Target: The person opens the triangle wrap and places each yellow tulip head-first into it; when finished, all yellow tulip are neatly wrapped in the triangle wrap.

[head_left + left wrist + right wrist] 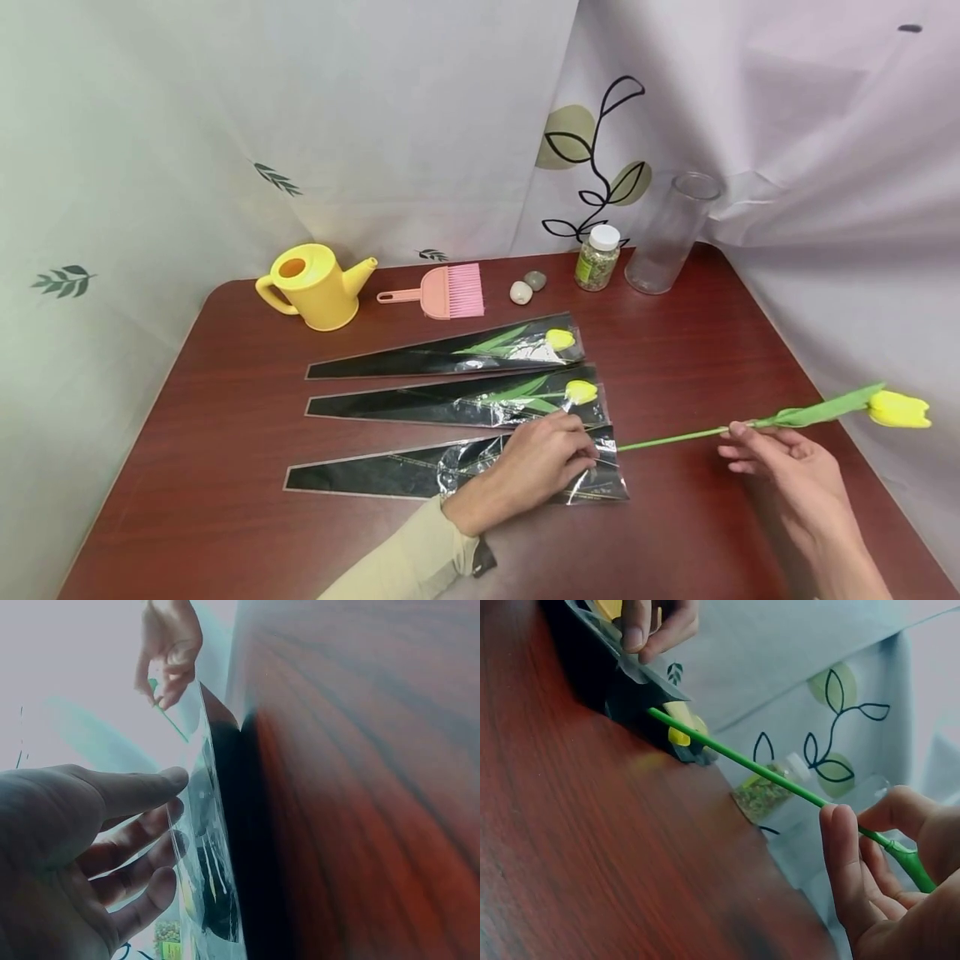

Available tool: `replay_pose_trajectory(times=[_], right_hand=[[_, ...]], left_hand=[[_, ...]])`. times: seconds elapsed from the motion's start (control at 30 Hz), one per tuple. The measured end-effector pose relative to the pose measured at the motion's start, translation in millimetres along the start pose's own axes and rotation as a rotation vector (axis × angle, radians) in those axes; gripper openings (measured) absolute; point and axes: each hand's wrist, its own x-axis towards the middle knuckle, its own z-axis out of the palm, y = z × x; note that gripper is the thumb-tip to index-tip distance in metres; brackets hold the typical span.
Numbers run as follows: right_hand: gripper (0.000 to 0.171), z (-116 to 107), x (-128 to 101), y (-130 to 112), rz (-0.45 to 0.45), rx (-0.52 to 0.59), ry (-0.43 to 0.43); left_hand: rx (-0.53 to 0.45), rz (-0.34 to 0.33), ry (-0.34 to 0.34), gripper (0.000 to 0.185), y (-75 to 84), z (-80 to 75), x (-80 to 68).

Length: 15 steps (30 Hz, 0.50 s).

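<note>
Three black-and-clear plastic sleeves lie side by side on the red-brown table. The two far ones each hold a yellow tulip. My left hand pinches the open mouth of the nearest sleeve, thumb on top and fingers seen through the clear film. My right hand pinches the green stem of a loose yellow tulip. The stem lies level, its cut end at the sleeve mouth; the flower hangs past the table's right edge.
Along the back stand a yellow watering can, a pink hand brush, two small stones, a white-capped jar and a tall clear glass vase. Printed curtains close in behind and on both sides.
</note>
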Motion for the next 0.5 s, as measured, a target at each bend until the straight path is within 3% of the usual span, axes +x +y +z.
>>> replay_pose_trajectory(times=[0.27,0.5], right_hand=[[0.015,-6.9,-7.0,-5.7,-0.022,0.063,0.034],[0.01,24.8,-13.1,8.5,0.042,-0.034,0.08]], left_hand=[[-0.01,0.008,0.013,0.01,-1.1,1.5,-0.1],[-0.006,0.018,0.03,0.008,-1.8,2.1,1.2]])
